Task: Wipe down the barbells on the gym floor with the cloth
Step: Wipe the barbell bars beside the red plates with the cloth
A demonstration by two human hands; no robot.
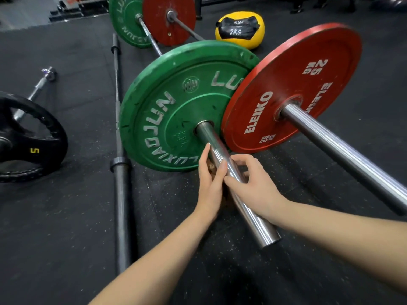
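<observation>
On the floor [66, 216], the green barbell [167, 111] lies just beside the red barbell [293, 84]. Left grip [209, 183], fingers straight, touches the green barbell's sleeve [253, 219]; right grip [253, 183] curls round it.

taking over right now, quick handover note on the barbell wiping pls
Left hand: fingers straight, laid against the left side of the chrome sleeve of the green-plate barbell.
Right hand: thumb and fingers curled over the same sleeve, just outside the green plate.
Cloth: not clearly in view. A small tan patch between the hands may be it, but I cannot tell.
Other bars on the floor: the red-plate barbell to the right, the bare black bar to the left, and the small bar with a black plate at far left.
Done: cannot tell.
Left: probably this sleeve, then the others.
</observation>
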